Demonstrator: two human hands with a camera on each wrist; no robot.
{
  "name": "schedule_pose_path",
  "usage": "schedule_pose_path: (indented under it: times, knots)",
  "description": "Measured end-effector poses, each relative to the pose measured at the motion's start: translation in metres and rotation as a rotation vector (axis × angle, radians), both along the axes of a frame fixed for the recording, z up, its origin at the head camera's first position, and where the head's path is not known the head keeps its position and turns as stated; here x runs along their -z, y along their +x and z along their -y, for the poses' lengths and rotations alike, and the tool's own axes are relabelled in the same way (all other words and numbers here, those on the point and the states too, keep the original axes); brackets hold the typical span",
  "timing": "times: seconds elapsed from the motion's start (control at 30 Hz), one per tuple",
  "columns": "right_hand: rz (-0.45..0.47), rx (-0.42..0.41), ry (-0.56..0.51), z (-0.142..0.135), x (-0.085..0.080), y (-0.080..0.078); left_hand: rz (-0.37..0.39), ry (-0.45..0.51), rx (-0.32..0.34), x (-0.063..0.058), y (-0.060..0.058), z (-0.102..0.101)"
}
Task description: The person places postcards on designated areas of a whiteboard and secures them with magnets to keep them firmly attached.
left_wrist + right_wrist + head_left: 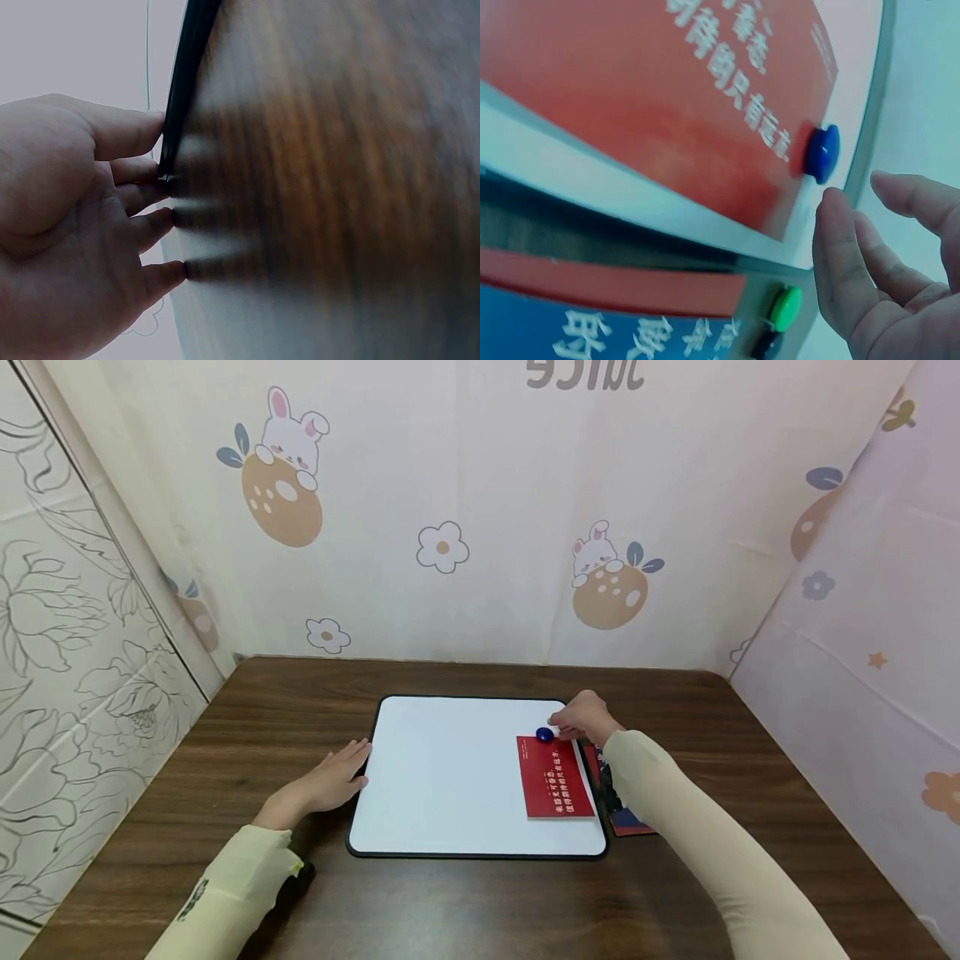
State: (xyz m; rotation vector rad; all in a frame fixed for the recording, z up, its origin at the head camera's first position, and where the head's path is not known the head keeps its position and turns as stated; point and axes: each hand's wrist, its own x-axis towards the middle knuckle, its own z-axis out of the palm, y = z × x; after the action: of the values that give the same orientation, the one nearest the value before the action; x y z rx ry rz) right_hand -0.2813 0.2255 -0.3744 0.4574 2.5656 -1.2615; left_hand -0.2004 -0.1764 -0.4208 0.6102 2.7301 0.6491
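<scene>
A black-framed whiteboard (442,777) lies on the brown table. On its right part is a red card (551,777) with white writing. A round blue magnet (544,735) sits across the card's top edge; it also shows in the right wrist view (823,154). My right hand (585,717) hovers just right of the magnet, thumb and fingers parted, with a small gap to it in the right wrist view. With its fingers stretched out, my left hand (333,779) touches the board's left edge, fingertips against the black frame (180,90).
Right of the board lies a red and blue card (630,821), partly hidden under my right sleeve. Beside it a green magnet (785,308) shows in the right wrist view. A printed curtain (495,485) hangs behind the table (420,910).
</scene>
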Motion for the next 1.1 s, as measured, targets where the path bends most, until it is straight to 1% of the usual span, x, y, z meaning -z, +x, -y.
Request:
schedule_pose_path:
  times: [0.17, 0.27, 0.53, 0.7, 0.9, 1.1]
  knots:
    - [-0.017, -0.011, -0.033, -0.008, -0.008, 0.000, 0.002, -0.007, 0.003, 0.000, 0.000, 0.000]
    - [-0.021, -0.019, -0.034, -0.013, -0.011, 0.002, 0.006, -0.006, 0.005, -0.001, 0.000, 0.000]
    - [-0.031, 0.006, -0.061, -0.027, -0.016, 0.008, -0.001, -0.012, 0.005, -0.002, 0.000, -0.003]
    - [-0.031, 0.014, -0.069, -0.033, -0.015, 0.012, -0.001, -0.008, 0.002, -0.002, 0.002, -0.003]
    - [-0.034, 0.036, -0.051, -0.042, -0.009, 0.015, 0.003, 0.002, -0.002, -0.001, 0.004, -0.002]
    - [-0.037, 0.030, -0.038, -0.052, -0.008, 0.018, 0.007, 0.006, -0.005, -0.003, 0.004, -0.002]
